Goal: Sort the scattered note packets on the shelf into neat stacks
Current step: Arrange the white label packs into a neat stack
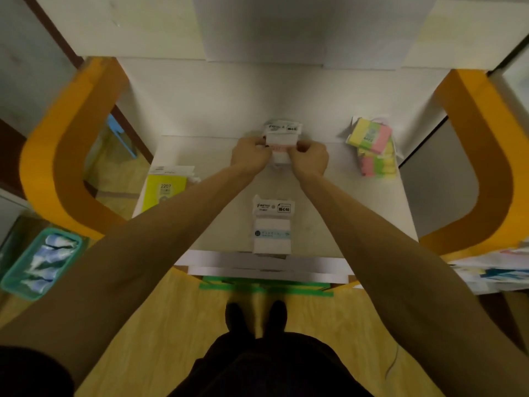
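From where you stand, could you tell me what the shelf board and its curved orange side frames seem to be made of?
Shelf board: probably white laminated board, going by its smooth matt face and layered front edge. Orange side frames: flat, evenly coloured curved bands, likely painted or laminated board; no grain shows.

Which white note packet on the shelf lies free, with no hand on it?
The white packet with the blue band, alone near the shelf's front edge. The other white packet, at the back, is held between the left hand and right hand.

Both hands hide the white packet's (282,140) lower half.
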